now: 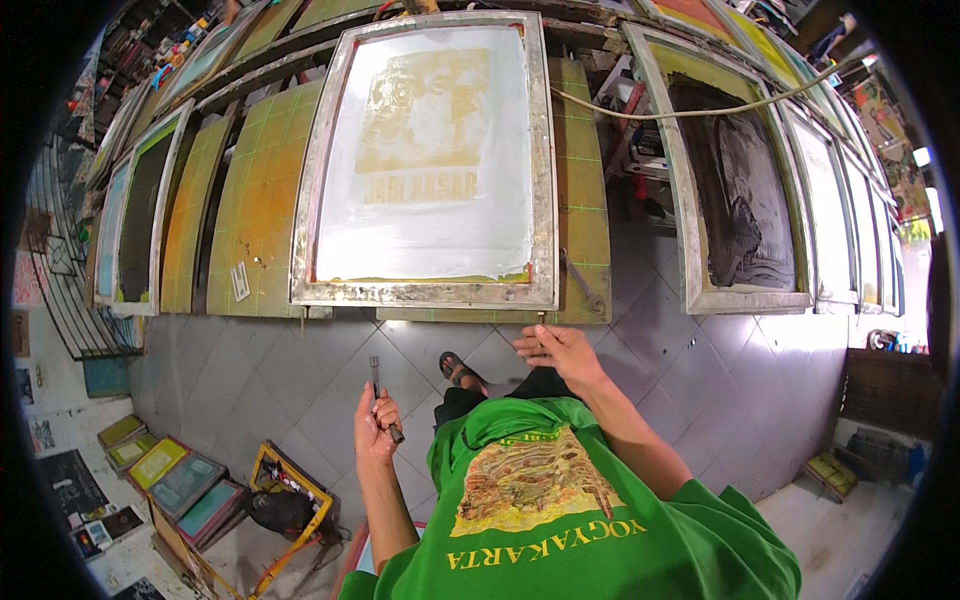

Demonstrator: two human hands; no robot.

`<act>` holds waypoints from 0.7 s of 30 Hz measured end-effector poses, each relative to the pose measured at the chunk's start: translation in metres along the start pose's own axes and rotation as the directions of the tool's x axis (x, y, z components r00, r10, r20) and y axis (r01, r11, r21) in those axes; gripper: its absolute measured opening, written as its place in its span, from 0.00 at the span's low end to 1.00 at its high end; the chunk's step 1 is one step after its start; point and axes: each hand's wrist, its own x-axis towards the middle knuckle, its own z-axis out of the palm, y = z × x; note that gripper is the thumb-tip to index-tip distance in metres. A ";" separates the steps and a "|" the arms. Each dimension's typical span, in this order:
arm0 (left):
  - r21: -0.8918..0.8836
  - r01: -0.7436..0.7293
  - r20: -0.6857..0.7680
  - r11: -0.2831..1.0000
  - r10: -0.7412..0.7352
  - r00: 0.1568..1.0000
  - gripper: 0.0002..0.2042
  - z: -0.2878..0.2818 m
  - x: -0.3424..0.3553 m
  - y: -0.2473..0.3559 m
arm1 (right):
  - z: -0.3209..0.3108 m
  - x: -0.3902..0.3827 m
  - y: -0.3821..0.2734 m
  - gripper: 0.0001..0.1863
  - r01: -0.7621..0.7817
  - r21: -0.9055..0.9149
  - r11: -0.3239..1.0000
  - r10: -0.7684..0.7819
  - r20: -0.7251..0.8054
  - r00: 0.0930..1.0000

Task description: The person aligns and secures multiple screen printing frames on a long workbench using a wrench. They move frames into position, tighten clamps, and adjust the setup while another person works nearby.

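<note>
My left hand [378,428] is closed around a dark metal socket wrench [375,378], held upright over the floor. My right hand [565,355] reaches to just below the near right corner of a screen printing frame [430,293]. Its fingers are loosely bent and apart, with nothing visible in them. Their tips are beside a small bolt [541,317] under the frame's edge; I cannot tell whether they touch it. Within the frame, the whitish mesh [425,235] carries a yellowish picture and lettering. A spanner [585,283] lies on the board to the right of the frame.
Yellow-green boards [265,200] extend beneath and beside the frame. To the right stands another screen [740,200] smeared with black. A pale cable [690,115] crosses above it. More screens [180,475] are stacked at lower left. Grey tiles [650,370] cover the floor.
</note>
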 end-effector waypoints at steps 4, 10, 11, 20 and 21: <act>0.113 -0.046 -0.047 0.993 0.051 0.998 0.15 -0.005 0.008 0.051 | -0.005 0.010 0.003 0.24 -0.057 -0.153 0.987 0.043 -0.093 0.995; 0.214 -0.140 -0.047 0.967 0.153 0.987 0.19 0.005 0.006 0.096 | 0.036 -0.010 -0.009 0.26 -0.025 0.020 0.999 0.029 -0.191 0.981; 0.234 -0.163 -0.055 0.958 0.181 0.982 0.21 0.001 0.005 0.104 | 0.039 -0.019 -0.009 0.27 -0.009 0.107 0.994 0.028 -0.177 0.984; 0.315 -0.197 -0.005 0.928 0.209 0.978 0.23 -0.008 -0.001 0.141 | 0.028 -0.011 -0.007 0.23 0.001 -0.327 0.945 -0.089 -0.253 0.963; 0.314 -0.178 0.013 0.933 0.183 0.983 0.24 -0.011 0.001 0.144 | 0.032 -0.013 -0.010 0.23 -0.021 -0.333 0.943 -0.076 -0.276 0.958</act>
